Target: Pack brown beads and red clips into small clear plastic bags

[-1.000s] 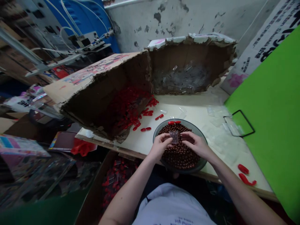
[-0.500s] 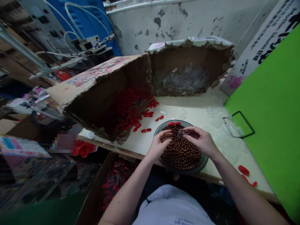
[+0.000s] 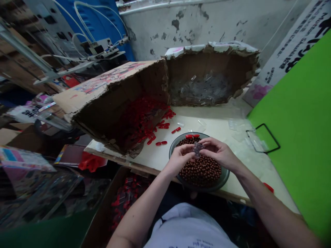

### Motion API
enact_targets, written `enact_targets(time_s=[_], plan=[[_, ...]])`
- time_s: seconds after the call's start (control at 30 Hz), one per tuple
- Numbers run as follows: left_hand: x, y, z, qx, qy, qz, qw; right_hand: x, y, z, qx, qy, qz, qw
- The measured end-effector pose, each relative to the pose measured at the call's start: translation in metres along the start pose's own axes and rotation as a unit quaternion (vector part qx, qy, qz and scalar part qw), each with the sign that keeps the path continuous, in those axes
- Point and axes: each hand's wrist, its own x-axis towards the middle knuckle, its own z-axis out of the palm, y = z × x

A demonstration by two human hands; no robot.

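Note:
Over a round grey bowl (image 3: 224, 179) full of brown beads (image 3: 201, 172), both of my hands meet at a small clear plastic container (image 3: 198, 150). The fingers of my right hand (image 3: 218, 153) pinch it from the right. My left hand (image 3: 179, 158) closes on its left side, fingertips and thumb against it. Whether anything lies inside the container is too small to tell. Two red caps (image 3: 192, 136) rest on the beads at the bowl's far rim.
An open cardboard box (image 3: 89, 120) spills red caps (image 3: 161, 125) onto the white table (image 3: 155, 158). Another torn box (image 3: 212, 62) holds clear containers (image 3: 204, 89). A green panel (image 3: 297, 137) stands at right. Below the table, a carton contains red-capped pieces (image 3: 126, 199).
My left hand has moved right and closed on the clear container. My right hand has brought the container slightly left and tilted it more upright.

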Motion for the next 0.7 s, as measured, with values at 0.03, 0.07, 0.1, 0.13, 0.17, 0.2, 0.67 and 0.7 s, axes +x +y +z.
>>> enact_targets(time_s=[0.03, 0.07, 0.1, 0.13, 0.17, 0.2, 0.67, 0.7], plan=[[0.0, 0.001, -0.002, -0.004, -0.008, -0.006, 1.0, 0.001, -0.004, -0.003, -0.013, -0.026, 0.001, 1.0], [0.0, 0.002, -0.004, -0.008, -0.015, -0.013, 1.0, 0.003, -0.008, -0.006, -0.031, -0.055, 0.004, 0.998], [-0.001, 0.004, -0.005, -0.012, -0.021, -0.02, 1.0, 0.004, -0.014, -0.009, -0.052, -0.082, 0.008, 0.995], [-0.001, 0.005, -0.007, -0.015, -0.025, -0.027, 0.999, 0.007, -0.019, -0.013, -0.079, -0.108, 0.014, 0.991], [-0.002, 0.006, -0.008, -0.017, -0.03, -0.034, 0.999, 0.009, -0.025, -0.016, -0.108, -0.132, 0.02, 0.985], [-0.002, 0.007, -0.008, -0.019, -0.033, -0.042, 0.998, 0.012, -0.031, -0.019, -0.137, -0.153, 0.026, 0.978], [-0.005, 0.0, -0.024, -0.118, 0.021, -0.019, 0.993, 0.034, 0.049, -0.034, -0.404, -0.047, -0.044, 0.912], [-0.004, 0.0, -0.025, -0.124, 0.034, -0.01, 0.992, 0.038, 0.057, -0.03, -0.417, -0.003, -0.054, 0.907]])
